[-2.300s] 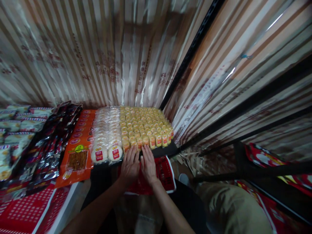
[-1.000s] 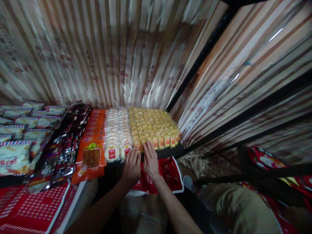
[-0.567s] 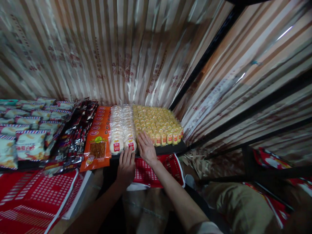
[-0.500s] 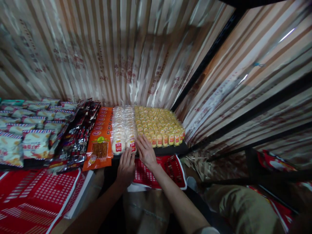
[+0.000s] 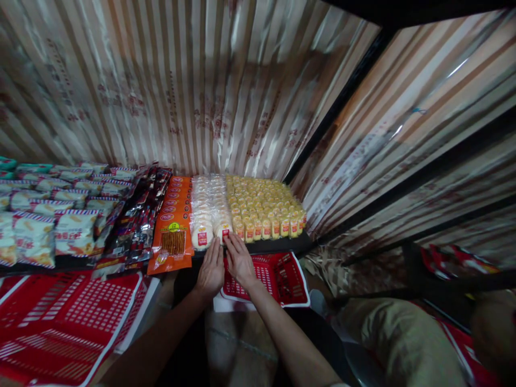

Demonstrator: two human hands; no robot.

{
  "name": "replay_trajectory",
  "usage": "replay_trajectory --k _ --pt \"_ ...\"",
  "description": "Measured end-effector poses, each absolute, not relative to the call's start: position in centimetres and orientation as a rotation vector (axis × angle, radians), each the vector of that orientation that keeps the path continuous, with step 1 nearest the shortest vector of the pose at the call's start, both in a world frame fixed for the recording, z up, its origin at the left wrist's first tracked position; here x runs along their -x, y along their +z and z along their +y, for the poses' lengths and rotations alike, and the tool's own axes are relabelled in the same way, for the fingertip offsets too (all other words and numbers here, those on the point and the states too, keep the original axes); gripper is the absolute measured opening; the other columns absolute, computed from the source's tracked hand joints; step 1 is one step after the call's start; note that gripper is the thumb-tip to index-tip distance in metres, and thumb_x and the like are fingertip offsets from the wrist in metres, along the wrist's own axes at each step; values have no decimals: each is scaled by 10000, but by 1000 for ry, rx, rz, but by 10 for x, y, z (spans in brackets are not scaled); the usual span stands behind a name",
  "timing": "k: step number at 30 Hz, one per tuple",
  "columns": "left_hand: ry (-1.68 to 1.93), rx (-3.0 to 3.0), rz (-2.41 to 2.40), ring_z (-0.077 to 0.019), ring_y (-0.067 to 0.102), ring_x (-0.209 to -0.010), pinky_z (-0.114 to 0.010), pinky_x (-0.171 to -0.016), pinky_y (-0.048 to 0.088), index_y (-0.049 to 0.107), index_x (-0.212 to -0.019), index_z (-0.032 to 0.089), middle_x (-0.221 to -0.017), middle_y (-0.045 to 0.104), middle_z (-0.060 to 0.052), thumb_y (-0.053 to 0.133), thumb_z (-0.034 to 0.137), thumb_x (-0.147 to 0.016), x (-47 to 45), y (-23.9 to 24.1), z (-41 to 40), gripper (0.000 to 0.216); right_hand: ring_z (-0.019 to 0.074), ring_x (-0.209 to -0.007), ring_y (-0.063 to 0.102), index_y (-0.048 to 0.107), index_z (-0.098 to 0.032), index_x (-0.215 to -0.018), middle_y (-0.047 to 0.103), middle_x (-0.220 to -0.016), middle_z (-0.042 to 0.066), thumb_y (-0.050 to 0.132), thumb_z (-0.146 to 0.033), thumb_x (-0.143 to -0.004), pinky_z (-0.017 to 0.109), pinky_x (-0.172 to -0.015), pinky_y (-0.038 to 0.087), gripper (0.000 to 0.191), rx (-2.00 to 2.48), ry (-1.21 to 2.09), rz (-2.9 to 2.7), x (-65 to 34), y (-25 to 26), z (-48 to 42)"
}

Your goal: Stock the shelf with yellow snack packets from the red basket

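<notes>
Two rows of clear-wrapped round white cakes or crackers (image 5: 202, 235) with red labels stand on a dark shelf (image 5: 278, 246). My left hand (image 5: 210, 271) is at the front of these rows, palm down, fingers stretched and holding nothing. Beside it my right hand (image 5: 241, 262) lies with straight fingers, its tips at the lower edge of the right-hand white packet (image 5: 223, 228). Whether the fingertips press on it I cannot tell. Right of the white rows stand many small yellow wrapped packets (image 5: 264, 207). An orange snack bag (image 5: 172, 231) lies to their left.
Dark shiny packets (image 5: 139, 220) and white snack bags (image 5: 76, 231) fill the shelf's left part. Red baskets stand below, one (image 5: 278, 277) under my hands and a larger one (image 5: 80, 322) at left. A person's khaki-clad leg (image 5: 399, 338) is at lower right. Striped sheeting (image 5: 193, 80) hangs behind.
My hands have drawn slightly down and toward each other, from against the white packets to their front edge. The view has shifted a little to the left.
</notes>
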State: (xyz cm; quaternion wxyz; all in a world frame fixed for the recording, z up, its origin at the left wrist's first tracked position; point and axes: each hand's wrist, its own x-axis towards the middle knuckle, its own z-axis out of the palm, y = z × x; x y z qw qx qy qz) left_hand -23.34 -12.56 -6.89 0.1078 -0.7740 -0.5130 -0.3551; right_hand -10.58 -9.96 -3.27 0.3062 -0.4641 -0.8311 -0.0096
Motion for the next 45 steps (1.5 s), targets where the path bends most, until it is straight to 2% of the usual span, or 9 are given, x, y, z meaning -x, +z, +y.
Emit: replay_trajectory --k 6,11,16,23,30,35,38,42,45 --pt "-1035 2266 -1511 -306 219 -1373 -468 -1032 393 472 -1252 7 -1376 415 -251 385 101 -863 232 -68 -119 409 215 -1355 302 386 -164 -1389 404 -1426 102 384 -70 -820 455 -1078 368 578 1213 44 -2208 103 -39 -100" --pt "-1009 2241 -1515 -317 281 -1353 -499 -1023 380 525 -1219 65 -1354 461 -219 408 149 -863 237 -67 -116 385 202 -1371 267 341 -174 -1411 371 -1448 99 372 -75 -836 449 -1088 353 585 1145 54 -2200 106 -34 -92" --pt "-1004 2275 -1476 -307 270 -1360 -485 -1033 369 539 -1205 67 -1341 479 -209 409 168 -853 244 -63 -117 388 214 -1373 258 409 -142 -1373 385 -1435 131 381 -66 -833 446 -1080 363 546 1133 9 -2229 111 -33 -79" --pt "-985 2149 -1648 -321 282 -1353 -536 -1056 301 528 -1246 151 -1379 445 -185 459 200 -840 251 -55 -111 414 212 -1346 314 453 -150 -1342 437 -1396 127 385 -55 -825 430 -1071 381 530 1155 -3 -2190 114 -33 -79" --pt "-959 2147 -1702 -334 235 -1368 -565 -1064 262 477 -1275 98 -1386 420 -218 439 228 -857 241 -60 -109 439 212 -1283 391 575 -160 -1214 502 -1333 106 408 -131 -860 402 -1060 387 393 1121 6 -2160 129 -6 -65" --pt "-1064 2176 -1603 -330 214 -1376 -579 -1056 276 429 -1291 55 -1362 432 -246 422 232 -860 245 -64 -109 466 251 -1354 272 543 -158 -1258 459 -1389 82 446 -208 -888 412 -1071 351 386 1080 24 -2359 166 15 -36" --pt "-1062 2219 -1608 -330 276 -1353 -587 -1043 298 476 -1243 83 -1301 501 -223 418 226 -863 248 -59 -109 410 269 -1380 212 540 -191 -1264 468 -1384 74 475 -280 -895 446 -1074 321 385 1046 33 -2462 188 15 -22" --pt "-1007 2229 -1647 -328 439 -1248 -574 -1020 337 520 -1174 74 -1166 594 -220 424 196 -858 251 -55 -110 352 265 -1376 229 576 -202 -1216 506 -1352 65 480 -311 -897 448 -1079 302 351 1061 35 -2508 198 11 -16" --pt "-980 2254 -1608 -339 413 -1267 -584 -1022 327 500 -1211 80 -1204 577 -216 426 188 -853 253 -57 -110 382 248 -1381 221 567 -187 -1223 480 -1375 76 444 -292 -914 423 -1086 295 348 1051 14 -2481 193 13 -20"
